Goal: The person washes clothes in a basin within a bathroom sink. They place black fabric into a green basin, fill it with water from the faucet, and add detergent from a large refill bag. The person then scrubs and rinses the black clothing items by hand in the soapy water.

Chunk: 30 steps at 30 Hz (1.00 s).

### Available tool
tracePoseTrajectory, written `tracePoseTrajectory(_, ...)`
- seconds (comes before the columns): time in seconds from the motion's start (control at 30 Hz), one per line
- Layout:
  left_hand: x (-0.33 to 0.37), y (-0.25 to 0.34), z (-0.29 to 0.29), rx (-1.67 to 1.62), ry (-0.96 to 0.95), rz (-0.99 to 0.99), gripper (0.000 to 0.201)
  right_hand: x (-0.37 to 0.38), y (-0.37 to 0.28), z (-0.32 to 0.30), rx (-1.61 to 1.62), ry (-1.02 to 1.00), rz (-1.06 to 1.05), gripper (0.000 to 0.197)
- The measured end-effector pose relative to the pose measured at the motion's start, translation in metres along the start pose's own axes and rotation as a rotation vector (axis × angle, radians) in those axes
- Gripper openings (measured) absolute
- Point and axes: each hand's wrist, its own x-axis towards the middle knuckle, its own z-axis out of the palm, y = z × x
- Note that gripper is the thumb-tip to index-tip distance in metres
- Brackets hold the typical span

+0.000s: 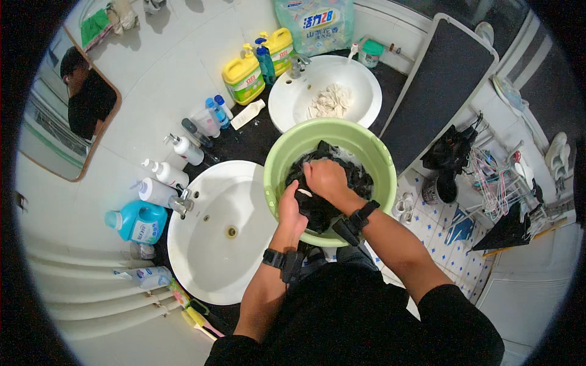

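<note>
A light green plastic basin (273, 177) holds wet black cloth (323, 213) with whitish suds along its far side. My right hand (326, 180) is closed in a fist on the cloth, near the middle of the basin. Just left of it, my left hand (290, 210) lies against the same cloth at the basin's left side, its thumb up and its other fingers mostly hidden. A small pale patch (304, 193) shows between the two hands; I cannot make out what it is. Both wrists wear black straps with small devices.
A white sink (201, 268) lies left of the basin. Beyond it, another sink (287, 100) holds pale cloth (332, 100). Pump bottles (183, 149), yellow jugs (244, 79) and a blue detergent jug (143, 221) line the dark counter. A dark panel (436, 79) leans at right, near hangers (488, 177).
</note>
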Motion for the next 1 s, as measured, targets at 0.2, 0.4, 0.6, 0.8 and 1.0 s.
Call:
tracePoseTrajectory(0.2, 0.006, -0.006, -0.015, 0.068, -0.001, 0.014, 0.030, -0.022, -0.007, -0.004, 0.146, -0.026, -0.070, 0.024)
tracePoseTrajectory(0.4, 0.012, 0.001, -0.036, 0.005, -0.193, -0.066, 0.034, -0.038, -0.026, 0.014, 0.323, 0.151, -0.216, 0.017)
tracePoseTrajectory(0.6, -0.016, -0.005, 0.016, 0.207, 0.007, -0.022, 0.038, -0.006, 0.026, 0.003, 0.051, -0.019, 0.086, 0.021)
tracePoseTrajectory(0.8, 0.007, -0.014, -0.019, 0.075, -0.193, -0.007, 0.038, -0.023, -0.015, -0.010, 0.168, -0.158, -0.095, 0.022)
tracePoseTrajectory(1.0, 0.013, -0.017, -0.019, 0.116, -0.073, 0.002, 0.029, -0.019, 0.009, -0.005, 0.195, -0.179, -0.105, 0.029)
